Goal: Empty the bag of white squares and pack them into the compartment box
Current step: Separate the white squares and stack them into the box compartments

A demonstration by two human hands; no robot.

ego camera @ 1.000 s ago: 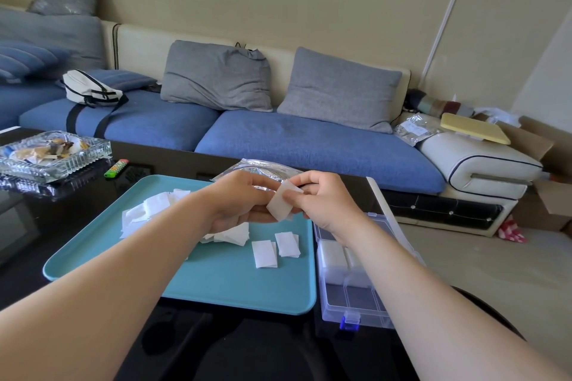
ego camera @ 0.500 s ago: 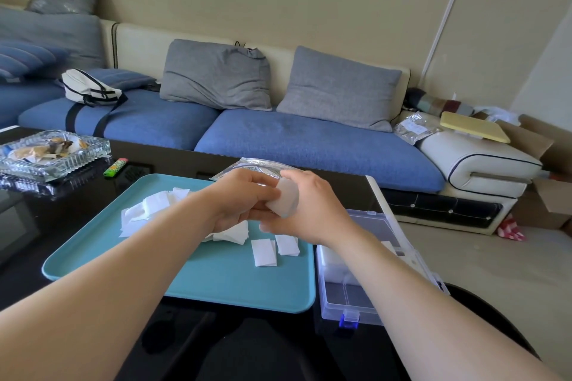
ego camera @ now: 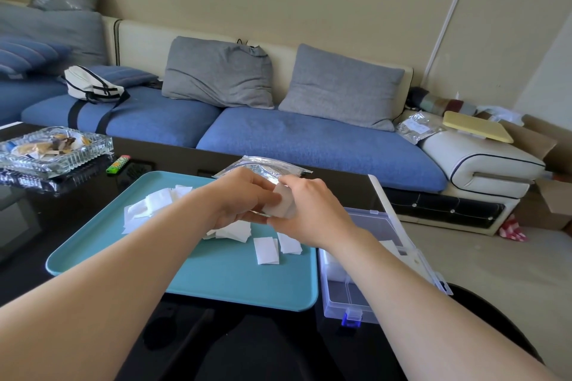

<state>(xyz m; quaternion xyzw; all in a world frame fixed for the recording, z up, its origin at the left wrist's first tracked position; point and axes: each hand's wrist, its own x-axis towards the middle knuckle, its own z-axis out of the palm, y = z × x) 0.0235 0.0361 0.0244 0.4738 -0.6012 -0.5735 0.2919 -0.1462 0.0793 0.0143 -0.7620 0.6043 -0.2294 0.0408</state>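
Observation:
Above the teal tray (ego camera: 216,281) my left hand (ego camera: 244,198) and my right hand (ego camera: 309,213) meet and together hold a small stack of white squares (ego camera: 283,206) between their fingers. More white squares lie loose on the tray: a pile at its left (ego camera: 151,207), a few under my hands (ego camera: 235,230) and two near its right edge (ego camera: 266,250). The silver bag (ego camera: 263,167) lies flat just behind the tray. The clear compartment box (ego camera: 349,297) stands open right of the tray, with white squares (ego camera: 332,269) in one compartment, partly hidden by my right forearm.
A glass ashtray (ego camera: 55,148) and a green lighter (ego camera: 118,163) sit on the black table at the left. A blue sofa with grey cushions runs behind the table. The box's lid (ego camera: 399,223) stands open toward the right, near the table's edge.
The white stack has gone from a thin square held upright to a thicker stack pressed between both hands. My hands shifted slightly left and closer together.

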